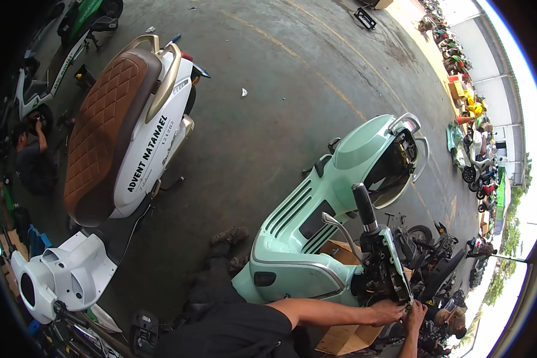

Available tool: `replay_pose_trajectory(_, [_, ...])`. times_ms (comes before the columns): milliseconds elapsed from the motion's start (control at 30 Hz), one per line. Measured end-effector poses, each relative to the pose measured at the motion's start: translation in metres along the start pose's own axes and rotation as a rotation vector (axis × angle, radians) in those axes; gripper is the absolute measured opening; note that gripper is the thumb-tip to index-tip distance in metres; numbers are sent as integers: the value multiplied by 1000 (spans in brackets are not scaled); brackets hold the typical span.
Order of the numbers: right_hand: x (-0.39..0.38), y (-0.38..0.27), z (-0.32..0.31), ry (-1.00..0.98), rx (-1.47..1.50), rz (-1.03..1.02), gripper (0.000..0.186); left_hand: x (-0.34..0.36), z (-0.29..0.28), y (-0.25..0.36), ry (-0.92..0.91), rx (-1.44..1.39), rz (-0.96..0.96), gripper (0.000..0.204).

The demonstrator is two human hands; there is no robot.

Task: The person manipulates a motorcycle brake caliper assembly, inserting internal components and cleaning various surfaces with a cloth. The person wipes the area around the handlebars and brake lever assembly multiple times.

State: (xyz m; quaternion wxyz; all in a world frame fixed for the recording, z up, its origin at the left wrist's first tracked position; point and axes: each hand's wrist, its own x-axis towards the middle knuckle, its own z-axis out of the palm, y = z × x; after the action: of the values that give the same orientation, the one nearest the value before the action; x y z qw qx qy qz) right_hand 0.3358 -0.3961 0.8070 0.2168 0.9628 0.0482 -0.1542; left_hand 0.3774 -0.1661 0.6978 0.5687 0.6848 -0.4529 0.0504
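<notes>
A mint-green scooter (298,215) stands in front of me at the right, its black seat opening exposed at the far end. Its handlebar assembly (379,262) is uncovered, with dark inner parts, a grip pointing up and a silver lever. My left hand (388,311) reaches across to the lower end of that assembly, fingers curled on something too small to name. Just right of it, my right hand (414,316) is also closed at the same spot, its grip partly hidden. An open cardboard box (346,338) lies beneath my arms.
At left stand a white scooter with a brown seat (104,119), a loose white front panel (83,271) and a green scooter (74,21). A co-worker (33,161) crouches at far left. More motorcycles (423,235) crowd the right. A black frame (364,19) lies on the floor.
</notes>
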Motion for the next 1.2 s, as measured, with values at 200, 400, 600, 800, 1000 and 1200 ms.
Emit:
replay_pose_trajectory(200, [7, -31, -35, -235, -70, 125, 93, -29, -67, 1, 42, -95, 159, 45])
replay_pose_trajectory(400, [-32, -68, -14, 35, 161, 506, 123, -162, -214, -9, -209, -275, 81, 54])
replay_pose_trajectory(600, [-100, -159, 56, 458, 542, 823, 104, -400, -370, -76, -736, 259, -936, 85])
replay_pose_trajectory(800, [-218, -343, 98, 30, 722, 1346, 89, -453, -441, -136, -593, -422, -1814, 154])
replay_pose_trajectory(1000, [-180, -519, 73, -458, 1025, 1451, 58, -462, -502, -260, -314, -384, -2088, 150])
replay_pose_trajectory(1200, [-12, -569, 3, -862, 1324, 1416, 47, -392, -593, -294, -105, -523, -2195, 124])
